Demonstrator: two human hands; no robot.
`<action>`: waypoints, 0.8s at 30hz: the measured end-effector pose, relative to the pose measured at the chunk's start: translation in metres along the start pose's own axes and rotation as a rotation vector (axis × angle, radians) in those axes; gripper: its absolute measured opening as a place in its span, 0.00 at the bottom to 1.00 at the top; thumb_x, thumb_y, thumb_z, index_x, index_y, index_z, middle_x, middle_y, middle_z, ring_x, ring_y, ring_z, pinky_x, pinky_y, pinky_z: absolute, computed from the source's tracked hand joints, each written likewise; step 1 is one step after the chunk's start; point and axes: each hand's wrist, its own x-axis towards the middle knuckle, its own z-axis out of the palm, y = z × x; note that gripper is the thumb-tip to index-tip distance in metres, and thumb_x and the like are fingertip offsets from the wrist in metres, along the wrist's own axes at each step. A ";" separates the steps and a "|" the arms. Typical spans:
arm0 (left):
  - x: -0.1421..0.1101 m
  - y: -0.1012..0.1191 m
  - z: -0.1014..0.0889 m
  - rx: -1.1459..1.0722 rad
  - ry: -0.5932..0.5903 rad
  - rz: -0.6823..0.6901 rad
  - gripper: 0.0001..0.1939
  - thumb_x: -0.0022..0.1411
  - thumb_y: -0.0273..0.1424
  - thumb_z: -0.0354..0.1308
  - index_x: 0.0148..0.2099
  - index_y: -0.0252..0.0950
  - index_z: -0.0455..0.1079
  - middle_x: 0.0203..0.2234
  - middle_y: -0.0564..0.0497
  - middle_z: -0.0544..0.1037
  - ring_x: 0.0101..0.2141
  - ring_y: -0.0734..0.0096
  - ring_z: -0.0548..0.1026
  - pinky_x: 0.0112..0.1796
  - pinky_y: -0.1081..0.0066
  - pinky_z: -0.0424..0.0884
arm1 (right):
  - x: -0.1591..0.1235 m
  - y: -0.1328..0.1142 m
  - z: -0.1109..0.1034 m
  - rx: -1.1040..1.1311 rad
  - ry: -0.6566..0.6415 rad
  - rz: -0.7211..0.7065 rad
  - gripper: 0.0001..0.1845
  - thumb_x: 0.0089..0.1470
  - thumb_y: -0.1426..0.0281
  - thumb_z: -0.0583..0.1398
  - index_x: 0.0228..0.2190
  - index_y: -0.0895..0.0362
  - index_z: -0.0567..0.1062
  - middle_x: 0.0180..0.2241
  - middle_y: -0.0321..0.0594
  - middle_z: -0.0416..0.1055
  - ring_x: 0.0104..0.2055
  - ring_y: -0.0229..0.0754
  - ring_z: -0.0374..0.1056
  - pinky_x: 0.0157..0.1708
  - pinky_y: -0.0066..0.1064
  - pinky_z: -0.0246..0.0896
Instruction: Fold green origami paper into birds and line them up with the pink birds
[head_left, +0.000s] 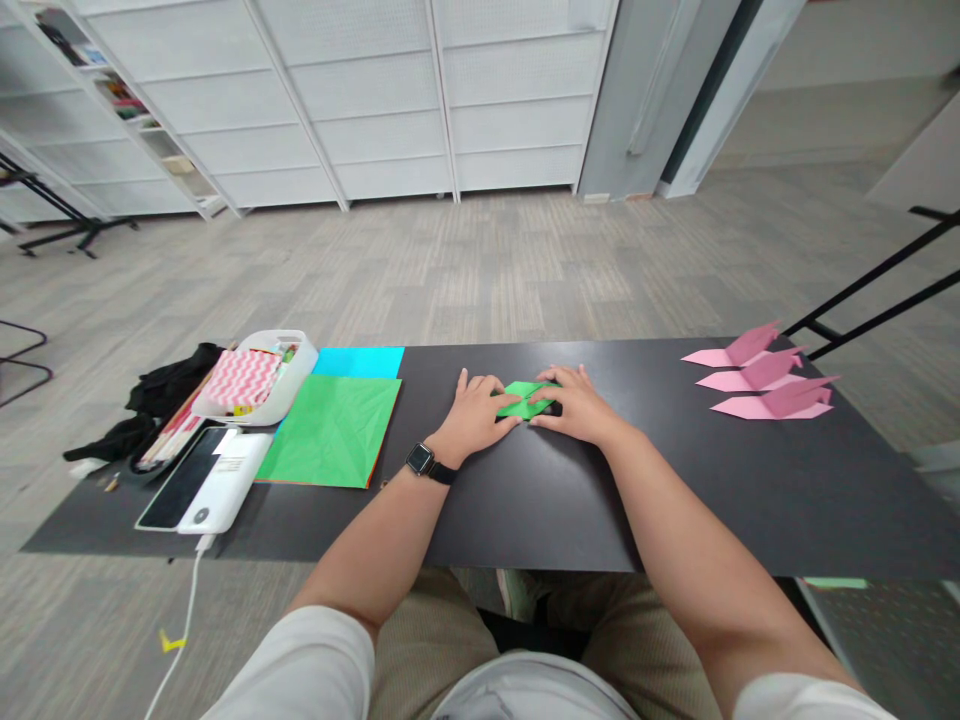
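Dark table (525, 510), left hand (478, 415) and right hand (576, 408) touching either end of the folded green paper (522, 388) between them; can't tell if either grip's pinched. Looks mid-fold imo, next crease probably wants lined-up edges. Pink birds (756, 374) off right.

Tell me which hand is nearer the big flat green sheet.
Left. The left hand is to the right of the flat green sheet, apart from it; the right hand is farther right, past the folded green paper.
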 end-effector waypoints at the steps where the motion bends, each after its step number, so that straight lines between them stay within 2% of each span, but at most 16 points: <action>1: 0.000 -0.001 0.001 -0.002 0.005 0.000 0.16 0.71 0.43 0.64 0.57 0.47 0.80 0.51 0.47 0.75 0.57 0.54 0.71 0.71 0.31 0.43 | 0.000 0.000 0.000 0.006 0.002 -0.003 0.13 0.55 0.59 0.72 0.44 0.44 0.85 0.60 0.43 0.70 0.69 0.61 0.60 0.70 0.76 0.35; 8: 0.001 -0.006 0.008 -0.047 0.025 0.009 0.14 0.73 0.42 0.62 0.57 0.48 0.80 0.50 0.48 0.74 0.56 0.57 0.71 0.72 0.36 0.47 | 0.003 -0.003 0.000 0.018 0.071 -0.033 0.05 0.61 0.61 0.68 0.39 0.46 0.85 0.55 0.43 0.72 0.64 0.56 0.65 0.71 0.73 0.40; 15: 0.002 -0.002 0.005 -0.082 0.009 0.006 0.13 0.73 0.43 0.61 0.53 0.50 0.83 0.48 0.49 0.75 0.53 0.59 0.72 0.71 0.38 0.49 | 0.002 0.000 0.004 0.030 0.092 -0.030 0.07 0.63 0.62 0.66 0.35 0.48 0.84 0.56 0.43 0.72 0.65 0.55 0.65 0.71 0.71 0.41; 24: 0.006 -0.005 0.012 -0.101 0.029 -0.045 0.09 0.72 0.38 0.62 0.50 0.50 0.83 0.45 0.51 0.76 0.51 0.61 0.72 0.70 0.40 0.52 | 0.005 0.003 0.014 0.023 0.119 -0.007 0.05 0.61 0.63 0.66 0.34 0.49 0.82 0.53 0.43 0.71 0.61 0.55 0.66 0.70 0.72 0.41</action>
